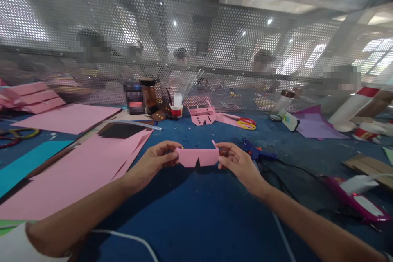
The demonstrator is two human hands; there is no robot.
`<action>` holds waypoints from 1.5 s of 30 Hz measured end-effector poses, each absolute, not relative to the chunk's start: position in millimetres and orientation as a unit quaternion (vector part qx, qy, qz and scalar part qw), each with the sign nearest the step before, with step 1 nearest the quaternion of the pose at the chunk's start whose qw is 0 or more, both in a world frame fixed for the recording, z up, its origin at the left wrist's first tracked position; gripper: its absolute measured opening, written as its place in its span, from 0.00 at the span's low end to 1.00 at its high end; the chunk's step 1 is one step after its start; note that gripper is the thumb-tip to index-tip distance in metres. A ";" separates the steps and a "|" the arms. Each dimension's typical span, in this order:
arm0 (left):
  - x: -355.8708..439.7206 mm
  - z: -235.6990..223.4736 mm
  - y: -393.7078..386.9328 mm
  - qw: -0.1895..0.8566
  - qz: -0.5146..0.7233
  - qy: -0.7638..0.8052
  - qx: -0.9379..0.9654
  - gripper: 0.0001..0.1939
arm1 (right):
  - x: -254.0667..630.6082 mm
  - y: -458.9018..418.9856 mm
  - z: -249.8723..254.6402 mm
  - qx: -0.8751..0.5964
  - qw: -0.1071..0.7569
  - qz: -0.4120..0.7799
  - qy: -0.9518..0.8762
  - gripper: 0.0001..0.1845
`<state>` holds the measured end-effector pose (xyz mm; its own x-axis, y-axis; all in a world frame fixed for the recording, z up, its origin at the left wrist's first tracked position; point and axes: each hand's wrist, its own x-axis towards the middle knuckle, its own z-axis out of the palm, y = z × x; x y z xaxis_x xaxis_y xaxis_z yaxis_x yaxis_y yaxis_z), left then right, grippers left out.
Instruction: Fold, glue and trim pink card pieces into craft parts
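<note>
Pink paper glasses (198,157) with a notch for the nose are held up above the blue table, front side toward me. My left hand (161,156) pinches their left end, and my right hand (235,159) pinches the right end, where one temple piece sticks up behind. Beyond them on the table sits a second pair of pink paper glasses (203,115) with dark dots on its front. A blue glue gun (256,150) lies just past my right hand.
Pink paper sheets (76,168) and a teal strip (33,161) cover the left side. Scissors (246,123), a white-and-red cup (176,110) and a jar (150,96) stand or lie at the back, before a perforated metal screen (208,41). A magenta power strip (356,200) lies right, with cables.
</note>
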<state>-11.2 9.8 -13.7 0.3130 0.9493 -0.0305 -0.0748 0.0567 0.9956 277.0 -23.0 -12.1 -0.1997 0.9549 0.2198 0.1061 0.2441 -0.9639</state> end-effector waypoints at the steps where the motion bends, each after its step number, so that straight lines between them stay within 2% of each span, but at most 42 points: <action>1: -11.3 -14.0 10.2 0.604 0.423 0.405 0.540 0.15 | 277.0 -23.8 -11.4 -0.419 0.473 0.450 -0.631 0.17; 24: -4.8 -2.6 4.5 0.623 0.440 0.412 0.499 0.19 | 276.9 -23.8 -9.7 -0.447 0.478 0.437 -0.616 0.17; 45: -7.7 -7.7 6.3 0.605 0.432 0.390 0.543 0.19 | 278.1 -20.3 -14.5 -0.452 0.477 0.435 -0.616 0.17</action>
